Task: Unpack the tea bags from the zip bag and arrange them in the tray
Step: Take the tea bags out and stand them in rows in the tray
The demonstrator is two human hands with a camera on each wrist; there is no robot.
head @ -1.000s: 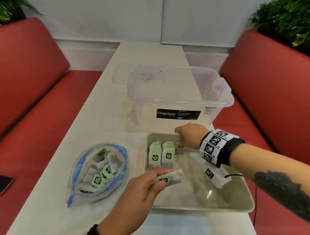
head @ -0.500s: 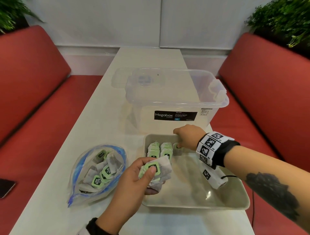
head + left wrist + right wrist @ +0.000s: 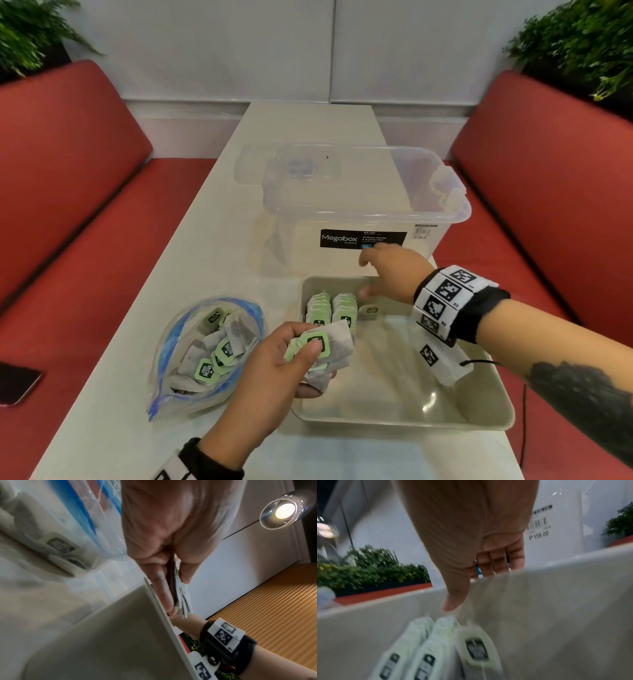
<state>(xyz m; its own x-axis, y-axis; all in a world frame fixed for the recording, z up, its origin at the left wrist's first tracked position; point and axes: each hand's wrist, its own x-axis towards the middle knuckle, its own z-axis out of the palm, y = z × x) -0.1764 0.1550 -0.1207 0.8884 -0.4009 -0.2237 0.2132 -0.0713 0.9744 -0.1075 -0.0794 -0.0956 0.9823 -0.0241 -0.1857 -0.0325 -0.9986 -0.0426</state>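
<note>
My left hand [image 3: 308, 363] grips a small stack of green-tagged tea bags [image 3: 325, 349] over the near left corner of the beige tray [image 3: 411, 421]. The left wrist view shows that left hand [image 3: 171, 588] pinching the stack [image 3: 184, 601] edge-on beside the tray rim [image 3: 163, 608]. Two upright rows of tea bags [image 3: 330, 308] fill the tray's far left corner, and a single tea bag [image 3: 370, 310] stands beside them. My right hand [image 3: 368, 274] hovers open just above it, holding nothing. The open zip bag [image 3: 205, 353], left of the tray, still holds several tea bags.
A clear Megabox storage box [image 3: 363, 205] stands right behind the tray, with its lid [image 3: 260, 164] lying beyond it. A dark phone [image 3: 17, 383] lies on the left red bench. Red benches flank the narrow white table [image 3: 205, 240].
My right hand has let go of the single tea bag and risen a little, with its fingers spread. My left hand turned its stack tag-up and moved it slightly left.
</note>
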